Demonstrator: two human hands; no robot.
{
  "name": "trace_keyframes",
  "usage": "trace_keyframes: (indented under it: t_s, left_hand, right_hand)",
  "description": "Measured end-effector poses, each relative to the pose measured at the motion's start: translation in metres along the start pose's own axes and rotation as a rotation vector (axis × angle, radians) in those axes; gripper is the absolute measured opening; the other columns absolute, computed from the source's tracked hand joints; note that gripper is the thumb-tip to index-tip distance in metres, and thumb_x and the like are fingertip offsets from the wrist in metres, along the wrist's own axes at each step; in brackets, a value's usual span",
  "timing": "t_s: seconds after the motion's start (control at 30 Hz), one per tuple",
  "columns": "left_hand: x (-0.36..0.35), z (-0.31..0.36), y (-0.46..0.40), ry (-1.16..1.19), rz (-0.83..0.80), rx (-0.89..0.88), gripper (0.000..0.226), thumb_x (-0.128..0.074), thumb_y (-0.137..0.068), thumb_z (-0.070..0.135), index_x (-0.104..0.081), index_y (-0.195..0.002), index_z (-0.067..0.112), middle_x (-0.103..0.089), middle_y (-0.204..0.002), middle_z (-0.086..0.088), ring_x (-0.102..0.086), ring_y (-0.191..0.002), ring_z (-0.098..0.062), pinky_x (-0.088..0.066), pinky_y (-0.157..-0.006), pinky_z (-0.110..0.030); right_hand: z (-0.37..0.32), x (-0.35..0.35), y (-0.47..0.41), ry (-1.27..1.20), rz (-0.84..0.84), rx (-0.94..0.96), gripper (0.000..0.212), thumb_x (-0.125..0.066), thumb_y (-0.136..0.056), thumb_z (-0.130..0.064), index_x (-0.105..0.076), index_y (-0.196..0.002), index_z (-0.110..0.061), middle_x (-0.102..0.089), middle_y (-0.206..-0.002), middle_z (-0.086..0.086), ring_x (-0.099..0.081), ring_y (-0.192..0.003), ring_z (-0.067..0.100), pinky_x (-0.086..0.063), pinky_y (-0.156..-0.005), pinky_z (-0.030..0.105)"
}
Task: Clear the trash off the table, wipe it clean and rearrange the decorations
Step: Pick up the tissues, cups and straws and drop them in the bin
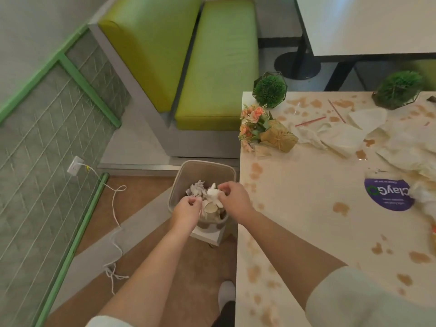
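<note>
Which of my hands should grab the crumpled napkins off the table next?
Probably the right hand: it hangs over the bin on the table's side, nearer the napkins than the left hand.

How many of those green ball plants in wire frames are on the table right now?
2. One green ball plant stands at the table's far left corner, behind the flower bouquet. The other stands along the far edge, further right. The frame cuts the table off at right, so more may be hidden.
</note>
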State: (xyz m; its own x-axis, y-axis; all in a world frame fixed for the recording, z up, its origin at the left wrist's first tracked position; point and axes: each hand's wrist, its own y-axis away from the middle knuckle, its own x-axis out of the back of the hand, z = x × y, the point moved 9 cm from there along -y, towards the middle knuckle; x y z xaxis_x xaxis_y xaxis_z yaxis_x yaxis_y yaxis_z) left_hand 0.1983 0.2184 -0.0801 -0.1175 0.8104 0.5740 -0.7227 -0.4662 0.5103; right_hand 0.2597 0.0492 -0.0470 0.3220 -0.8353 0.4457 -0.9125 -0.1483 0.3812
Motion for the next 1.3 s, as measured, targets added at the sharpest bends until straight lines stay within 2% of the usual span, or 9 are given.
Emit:
trace_keyframes:
  t_s: [0.1, 0.2, 0.33, 0.5, 0.63, 0.83, 1.07, 1.17, 1.3]
  left_hand:
    - [-0.007, 0.010, 0.001, -0.028, -0.058, -0.051, 0.022, -0.050, -0.094, 0.041, -0.062, -0.093, 0.023, -0.068, -0.091, 0.003, -0.066, -0.085, -0.022, -0.051, -0.076, -0.034]
    - [-0.022, 0.028, 0.006, -0.040, -0.111, -0.122, 0.021, -0.050, -0.096, 0.038, -0.062, -0.090, 0.022, -0.068, -0.088, 0.001, -0.065, -0.083, -0.022, -0.051, -0.077, -0.035]
    - [-0.059, 0.061, 0.028, -0.063, -0.199, -0.208, 0.017, -0.051, -0.096, 0.039, -0.062, -0.090, 0.027, -0.069, -0.086, 0.003, -0.065, -0.081, -0.020, -0.052, -0.077, -0.036]
    - [-0.119, 0.110, 0.068, -0.104, -0.305, -0.331, 0.021, -0.050, -0.097, 0.040, -0.061, -0.098, 0.022, -0.068, -0.090, 0.004, -0.064, -0.077, -0.016, -0.046, -0.064, -0.029]
    - [-0.169, 0.145, 0.106, -0.096, -0.370, -0.395, 0.026, -0.049, -0.097, 0.042, -0.061, -0.102, 0.019, -0.067, -0.089, 0.006, -0.065, -0.080, -0.017, -0.046, -0.068, -0.030]
    - [-0.251, 0.180, 0.167, -0.102, -0.431, -0.437, 0.024, -0.050, -0.097, 0.039, -0.061, -0.102, 0.018, -0.066, -0.089, 0.006, -0.065, -0.082, -0.017, -0.046, -0.070, -0.029]
    - [-0.341, 0.195, 0.216, -0.112, -0.465, -0.440, 0.017, -0.053, -0.095, 0.037, -0.060, -0.091, 0.022, -0.069, -0.093, 0.003, -0.063, -0.079, -0.017, -0.049, -0.075, -0.032]
    - [-0.369, 0.196, 0.232, -0.143, -0.478, -0.427, 0.019, -0.051, -0.096, 0.038, -0.060, -0.097, 0.021, -0.068, -0.093, 0.005, -0.062, -0.078, -0.015, -0.047, -0.063, -0.027]
    - [-0.396, 0.201, 0.244, -0.176, -0.472, -0.429, 0.018, -0.052, -0.096, 0.039, -0.060, -0.094, 0.023, -0.067, -0.092, 0.007, -0.063, -0.086, -0.016, -0.049, -0.077, -0.033]
  right_hand:
    - [0.014, -0.003, 0.007, -0.021, -0.033, -0.061, 0.034, -0.060, -0.092, -0.012, -0.061, -0.126, -0.013, -0.063, -0.122, 0.003, -0.059, -0.103, 0.014, -0.039, -0.080, 0.016]
    - [0.026, 0.019, 0.019, -0.113, 0.027, -0.088, 0.025, -0.059, -0.093, -0.015, -0.063, -0.118, -0.018, -0.062, -0.106, -0.004, -0.057, -0.097, 0.012, -0.041, -0.073, 0.012]
    - [0.049, 0.071, 0.037, -0.235, 0.179, -0.127, 0.013, -0.058, -0.091, -0.016, -0.065, -0.101, -0.020, -0.062, -0.088, -0.005, -0.062, -0.079, 0.019, -0.053, -0.075, 0.033]
    - [0.082, 0.139, 0.067, -0.308, 0.321, -0.149, 0.013, -0.058, -0.089, -0.013, -0.065, -0.092, -0.024, -0.065, -0.087, 0.001, -0.060, -0.073, 0.018, -0.051, -0.072, 0.034]
    - [0.112, 0.188, 0.089, -0.325, 0.378, -0.161, 0.015, -0.059, -0.089, -0.011, -0.065, -0.090, -0.025, -0.067, -0.090, 0.002, -0.061, -0.076, 0.018, -0.050, -0.074, 0.033]
    - [0.159, 0.272, 0.126, -0.258, 0.439, -0.170, 0.014, -0.058, -0.089, -0.012, -0.066, -0.094, -0.022, -0.067, -0.094, -0.001, -0.062, -0.082, 0.017, -0.047, -0.071, 0.028]
    - [0.219, 0.357, 0.161, -0.123, 0.510, -0.173, 0.017, -0.055, -0.091, -0.012, -0.068, -0.097, -0.021, -0.058, -0.083, -0.013, -0.054, -0.072, 0.003, -0.034, -0.053, 0.014]
    - [0.246, 0.386, 0.172, -0.012, 0.532, -0.185, 0.019, -0.052, -0.093, -0.012, -0.067, -0.099, -0.022, -0.060, -0.092, -0.007, -0.054, -0.069, 0.002, -0.035, -0.049, 0.014]
    - [0.274, 0.413, 0.179, 0.191, 0.540, -0.181, 0.025, -0.052, -0.090, -0.010, -0.066, -0.107, -0.021, -0.054, -0.106, -0.005, -0.058, -0.092, 0.015, -0.044, -0.069, 0.025]
